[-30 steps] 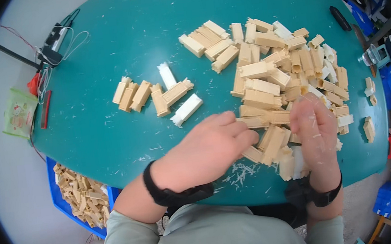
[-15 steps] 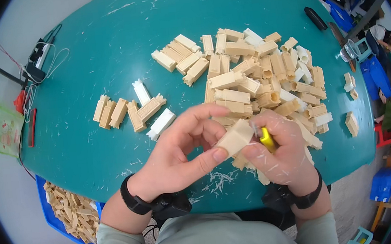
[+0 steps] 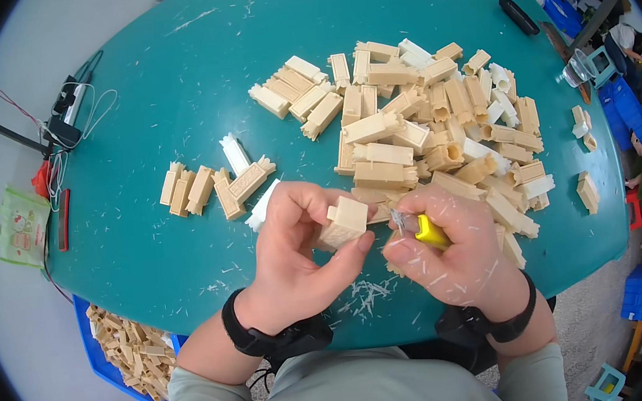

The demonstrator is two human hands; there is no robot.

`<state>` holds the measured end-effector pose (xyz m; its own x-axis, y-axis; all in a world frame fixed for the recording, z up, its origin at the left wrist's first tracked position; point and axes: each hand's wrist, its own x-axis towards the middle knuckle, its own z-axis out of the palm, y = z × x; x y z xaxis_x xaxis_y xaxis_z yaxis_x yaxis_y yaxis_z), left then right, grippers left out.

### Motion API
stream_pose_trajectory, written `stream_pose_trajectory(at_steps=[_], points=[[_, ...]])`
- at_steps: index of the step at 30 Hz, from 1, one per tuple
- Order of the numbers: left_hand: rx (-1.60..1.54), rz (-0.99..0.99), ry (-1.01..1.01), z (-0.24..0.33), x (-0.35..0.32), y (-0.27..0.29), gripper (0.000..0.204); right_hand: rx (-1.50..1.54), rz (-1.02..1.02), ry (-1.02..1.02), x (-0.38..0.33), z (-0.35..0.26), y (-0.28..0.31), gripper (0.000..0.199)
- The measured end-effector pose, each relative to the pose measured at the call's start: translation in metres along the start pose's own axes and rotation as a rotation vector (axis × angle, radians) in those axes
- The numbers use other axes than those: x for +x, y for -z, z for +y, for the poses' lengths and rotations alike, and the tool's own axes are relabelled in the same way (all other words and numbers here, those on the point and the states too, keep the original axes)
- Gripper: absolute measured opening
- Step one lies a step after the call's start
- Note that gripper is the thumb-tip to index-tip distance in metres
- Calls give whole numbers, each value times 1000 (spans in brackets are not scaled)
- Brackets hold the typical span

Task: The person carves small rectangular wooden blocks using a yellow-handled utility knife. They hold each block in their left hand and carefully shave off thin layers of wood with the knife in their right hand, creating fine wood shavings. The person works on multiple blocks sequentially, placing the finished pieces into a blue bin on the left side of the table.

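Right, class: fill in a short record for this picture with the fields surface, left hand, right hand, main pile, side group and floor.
surface: round teal table
left hand: left hand holds a cream plastic block
right hand: right hand holds a yellow-handled knife, its tip by the block
main pile: loose cream blocks beyond the hands
side group: small row of blocks to the person's left
floor: blue crate of blocks at lower left
litter: pale shavings on the table near the hands
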<state>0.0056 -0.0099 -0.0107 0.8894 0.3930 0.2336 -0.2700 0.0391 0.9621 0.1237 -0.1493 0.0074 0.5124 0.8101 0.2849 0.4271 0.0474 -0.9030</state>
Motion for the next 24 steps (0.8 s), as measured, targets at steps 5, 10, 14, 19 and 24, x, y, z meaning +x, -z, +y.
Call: stream_pose_trajectory(at_steps=[5, 10, 14, 19, 24], points=[[-50, 23, -48, 6, 2, 0, 38, -79, -33, 69, 4, -2, 4, 24], [23, 57, -137, 8, 1, 0, 41, -87, -115, 29, 2, -8, 5, 23], [220, 31, -333, 6, 2, 2, 39, -108, -105, 47, 0, -6, 1, 23], [465, 107, -421, 5, 0, 6, 40, -129, -110, 74, 0, -6, 0, 22], [462, 141, -444, 3, -1, 6, 42, -153, -102, 89, 0, -6, 0, 22]])
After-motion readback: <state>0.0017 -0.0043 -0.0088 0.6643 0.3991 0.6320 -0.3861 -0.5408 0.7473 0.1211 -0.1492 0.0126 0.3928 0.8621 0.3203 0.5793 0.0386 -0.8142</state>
